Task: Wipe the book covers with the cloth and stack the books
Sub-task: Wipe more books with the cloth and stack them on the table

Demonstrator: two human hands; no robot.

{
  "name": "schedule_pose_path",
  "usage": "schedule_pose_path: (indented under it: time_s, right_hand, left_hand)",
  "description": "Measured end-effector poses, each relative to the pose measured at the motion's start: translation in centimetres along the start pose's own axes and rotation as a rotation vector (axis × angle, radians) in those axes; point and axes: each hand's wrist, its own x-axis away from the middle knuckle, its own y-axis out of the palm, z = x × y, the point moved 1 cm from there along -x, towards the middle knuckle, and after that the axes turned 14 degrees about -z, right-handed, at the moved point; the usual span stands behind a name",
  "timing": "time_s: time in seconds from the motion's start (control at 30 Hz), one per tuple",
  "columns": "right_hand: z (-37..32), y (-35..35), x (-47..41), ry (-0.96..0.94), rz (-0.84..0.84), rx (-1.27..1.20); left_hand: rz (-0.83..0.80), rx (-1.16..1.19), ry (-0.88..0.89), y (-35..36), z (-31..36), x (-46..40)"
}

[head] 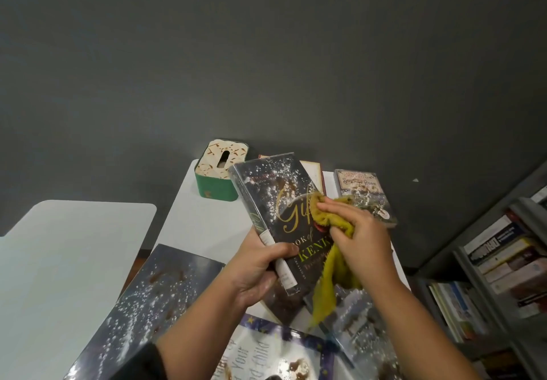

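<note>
While a large dark glossy book (142,302) speckled with white powder lies flat at the lower left of the frame on the pale desk (207,219), a green tissue box with a cream patterned top (220,169) stands above it near the grey wall. At centre, the left hand (259,270) is clamped around the spine of a tilted black hardcover with gold lettering (284,217), lifted off the desk. Against its cover, the right hand (359,237) is closed on a bunched mustard-yellow cloth (328,264), whose tail hangs down. Behind, a small dusty paperback (364,193) lies on the desk. Bookshelves (503,276) fill the right edge.
</note>
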Motion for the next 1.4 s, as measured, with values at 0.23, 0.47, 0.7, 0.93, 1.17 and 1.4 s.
schedule_pose_path:
  time_s: [0.23,0.47,0.7,0.93,1.17,1.4]
  right_hand:
    - [-3.5,2.5,2.5,-0.238,-0.127,-0.007]
    - [-1.4,0.3,0.7,-0.205,-0.039,0.005]
    - [-3.2,0.6,1.6,-0.279,-0.087,0.010]
    - [-2.3,0.2,0.3,-0.294,-0.074,-0.045]
    - [-3.1,0.1,1.3,-0.355,-0.094,-0.063]
    - [-1.5,0.6,-0.3,-0.346,-0.098,0.029]
  left_hand:
    - [-0.045,-0.009,0.016,0.1,0.6,0.3]
    - [-0.041,-0.008,0.011,0.7,1.2,0.8]
    - [-0.062,0.010,0.038,1.0,1.4,1.1]
    - [-0.054,0.022,0.025,0.9,1.1,1.2]
    - [-0.061,0.040,0.041,0.8,0.9,1.2]
    - [-0.062,0.050,0.013,1.0,0.2,1.0]
